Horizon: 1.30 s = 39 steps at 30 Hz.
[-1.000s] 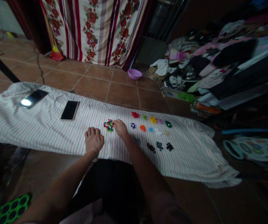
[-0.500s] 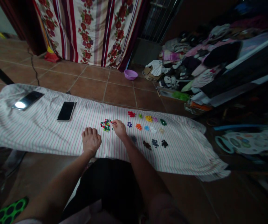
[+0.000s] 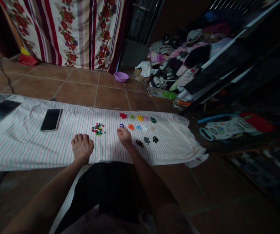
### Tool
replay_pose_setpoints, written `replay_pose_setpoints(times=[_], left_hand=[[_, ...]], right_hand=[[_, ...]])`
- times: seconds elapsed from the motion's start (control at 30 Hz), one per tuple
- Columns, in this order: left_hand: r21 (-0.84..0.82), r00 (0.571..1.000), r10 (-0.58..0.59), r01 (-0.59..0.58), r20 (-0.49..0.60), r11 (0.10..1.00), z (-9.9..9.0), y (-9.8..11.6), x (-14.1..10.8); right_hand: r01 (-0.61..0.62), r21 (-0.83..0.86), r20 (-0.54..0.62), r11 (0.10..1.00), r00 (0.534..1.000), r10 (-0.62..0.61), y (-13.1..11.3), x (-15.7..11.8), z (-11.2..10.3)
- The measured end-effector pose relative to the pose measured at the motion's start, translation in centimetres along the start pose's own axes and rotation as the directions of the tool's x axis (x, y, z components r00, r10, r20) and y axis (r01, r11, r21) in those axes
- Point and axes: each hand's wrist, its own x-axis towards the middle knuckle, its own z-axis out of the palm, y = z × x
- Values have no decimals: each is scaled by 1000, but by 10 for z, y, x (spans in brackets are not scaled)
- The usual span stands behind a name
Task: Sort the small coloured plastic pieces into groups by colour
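Observation:
On a striped cloth (image 3: 64,146) lies a mixed pile of small coloured pieces (image 3: 98,129). My right hand (image 3: 124,136) is pinched just below the dark blue pieces (image 3: 122,125); a tiny dark thing shows at its fingertips, too small to name. Palm down on the cloth, my left hand (image 3: 82,146) rests with fingers curled, left of and below the mixed pile. Sorted heaps lie to the right: red (image 3: 123,115), yellow (image 3: 140,118), orange (image 3: 130,127), dark green (image 3: 153,120), white (image 3: 145,128), brown (image 3: 139,143) and black (image 3: 155,139), among several others.
A phone (image 3: 51,120) and a shiny dark tablet-like device (image 3: 2,111) lie on the cloth at the left. Beyond the far edge, a purple basin (image 3: 121,77) stands on the tiled floor, near a floral curtain (image 3: 81,35) and heaped clothes (image 3: 169,61).
My right hand has moved right, from the mixed pile to the dark blue pieces. My left hand stays on the cloth. The view has shifted to the right.

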Motion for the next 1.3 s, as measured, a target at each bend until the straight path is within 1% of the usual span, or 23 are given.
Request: replay_pose_setpoints(times=[0.1, 0.17, 0.3, 0.37, 0.47, 0.53, 0.6, 0.67, 0.77, 0.9, 1.07, 1.2, 1.3], left_hand=[[37, 1000, 6, -6, -1, 999, 2, -1, 0], [49, 1000, 13, -13, -5, 999, 3, -1, 0], [51, 1000, 9, -9, -10, 999, 2, -1, -1], [43, 1000, 5, -5, -7, 999, 1, 0, -2], [26, 1000, -1, 1, 6, 1000, -1, 0, -2], [20, 1000, -6, 5, 16, 1000, -2, 1, -2], [22, 1000, -11, 11, 20, 1000, -2, 1, -2], [30, 1000, -11, 11, 15, 999, -1, 1, -3], [48, 1000, -11, 11, 8, 999, -1, 1, -3], [65, 1000, -22, 21, 15, 998, -1, 1, -2], [84, 1000, -7, 6, 5, 996, -1, 1, -3], [99, 1000, 5, -3, -13, 995, 0, 0, -3], [102, 1000, 13, -11, -18, 995, 0, 0, -3]], right_hand=[[15, -18, -52, 1000, 999, -16, 12, -12, -20], [-5, -42, -90, 999, 996, 1, 22, -20, -33], [-131, -95, -177, 987, 978, 113, 46, -35, -64], [-218, -111, -237, 970, 953, 187, 62, -42, -83], [-340, -116, -321, 933, 902, 289, 87, -57, -111], [-388, -117, -348, 914, 878, 328, 102, -67, -126], [-423, -124, -350, 898, 865, 359, 113, -77, -134], [-450, -143, -338, 882, 859, 384, 121, -83, -136], [-460, -176, -315, 870, 864, 393, 127, -86, -132], [-466, -178, -311, 867, 862, 399, 128, -81, -124], [-521, -202, -282, 829, 842, 460, 125, -76, -119], [-511, -206, -298, 834, 845, 444, 126, -78, -117], [-490, -169, -314, 855, 849, 424, 128, -82, -115]])
